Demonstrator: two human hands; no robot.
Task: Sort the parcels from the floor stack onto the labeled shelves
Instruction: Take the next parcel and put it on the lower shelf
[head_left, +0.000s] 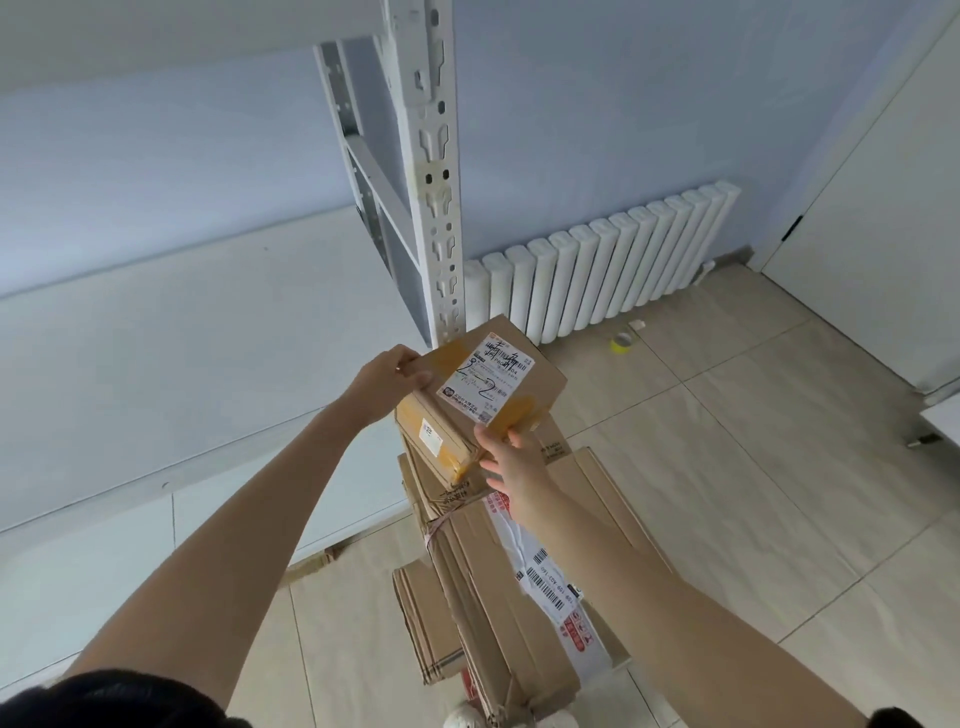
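Both hands on it: left hand (387, 376) grips the parcel (480, 397) at its far corner, right hand (511, 462) pinches its near edge, above the floor stack (498, 561), beside the shelf post (434, 208)

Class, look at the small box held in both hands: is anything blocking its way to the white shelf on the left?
Nothing visible does. The small box is gripped by the left hand and right hand above the stack; the white shelf lies open beside it, the upright post just behind.
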